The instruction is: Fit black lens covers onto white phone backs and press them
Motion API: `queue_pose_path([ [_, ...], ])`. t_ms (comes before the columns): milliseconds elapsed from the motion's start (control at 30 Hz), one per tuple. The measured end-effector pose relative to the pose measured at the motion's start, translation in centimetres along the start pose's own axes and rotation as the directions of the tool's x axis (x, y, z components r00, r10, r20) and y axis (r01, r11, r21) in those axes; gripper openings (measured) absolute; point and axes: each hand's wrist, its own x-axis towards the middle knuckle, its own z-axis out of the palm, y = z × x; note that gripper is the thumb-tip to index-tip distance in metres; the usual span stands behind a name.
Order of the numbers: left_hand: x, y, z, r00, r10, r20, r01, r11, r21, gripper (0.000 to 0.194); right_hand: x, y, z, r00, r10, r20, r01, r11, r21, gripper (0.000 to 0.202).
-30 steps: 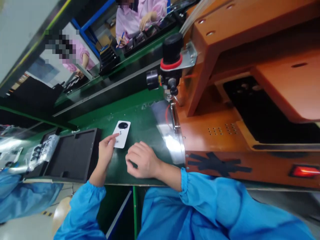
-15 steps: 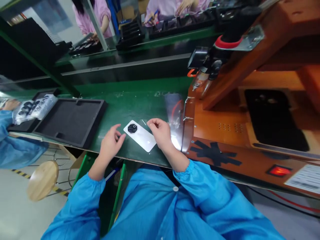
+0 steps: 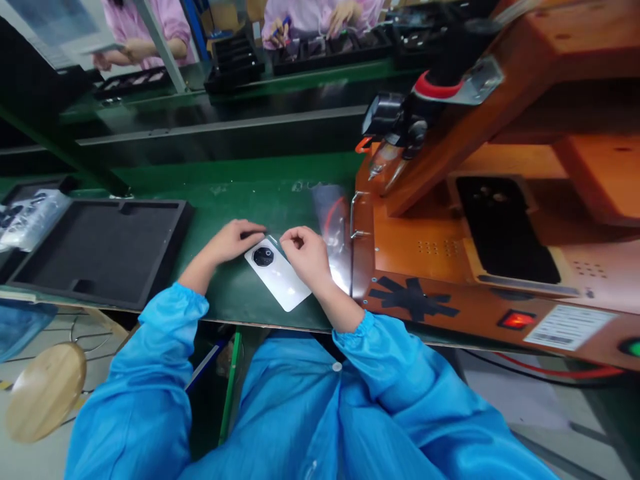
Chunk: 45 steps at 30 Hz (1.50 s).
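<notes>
White phone back: flat, near front edge of worktop. Left hand: half-open at far end, perhaps steadying. Right hand: fingertips pinched beside clear strip, grip unclear.

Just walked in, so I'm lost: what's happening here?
A person in blue sleeves is working over a white phone-shaped panel on a green bench. The left hand is by its camera end; the right hand pinches near its right edge, grip unclear. A black tray lies left, an orange machine right.
</notes>
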Motion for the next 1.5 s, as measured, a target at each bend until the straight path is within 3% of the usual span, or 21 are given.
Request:
queue_pose_path([
  [100, 1.3, -2.2, -1.5, 0.999, 0.035, 0.000, -0.035, 0.998, 0.044, 0.044, 0.6, -0.5, 0.7, 0.984, 0.081, 0.162, -0.068, 0.994, -0.081, 0.010],
  [167, 1.6, -3.6, -2.0, 0.994, 0.079, 0.069, -0.080, 0.997, 0.016, 0.044, 0.8, -0.4, 1.1, 0.966, 0.101, 0.239, -0.080, 0.992, -0.093, 0.009],
  [333, 1.2, -5.4, -2.0, 0.977, 0.152, 0.152, -0.146, 0.988, -0.050, 0.047, 0.4, 0.2, 0.9, 0.968, 0.018, 0.252, 0.010, 0.994, -0.112, 0.011],
  [500, 1.3, -4.8, -1.9, 0.978, 0.076, 0.194, -0.063, 0.995, -0.072, 0.059, 0.1, -0.1, 0.3, 0.963, -0.014, 0.267, 0.055, 0.988, -0.145, 0.011],
  [733, 1.1, -4.3, -1.8, 0.972, 0.099, 0.213, -0.076, 0.991, -0.113, 0.067, -0.3, 0.4, 0.9, 0.960, -0.053, 0.275, 0.113, 0.972, -0.207, 0.012],
  [1000, 1.5, -3.8, -2.0, 0.978, 0.036, 0.206, 0.000, 0.985, -0.175, 0.077, -0.3, 0.9, 0.8, 0.966, -0.052, 0.253, 0.124, 0.953, -0.277, 0.012],
  [1500, 1.1, -4.0, -2.0, 0.969, 0.051, 0.244, -0.035, 0.997, -0.067, 0.088, 0.2, 1.2, 1.1, 0.965, -0.066, 0.253, 0.141, 0.946, -0.291, 0.010],
])
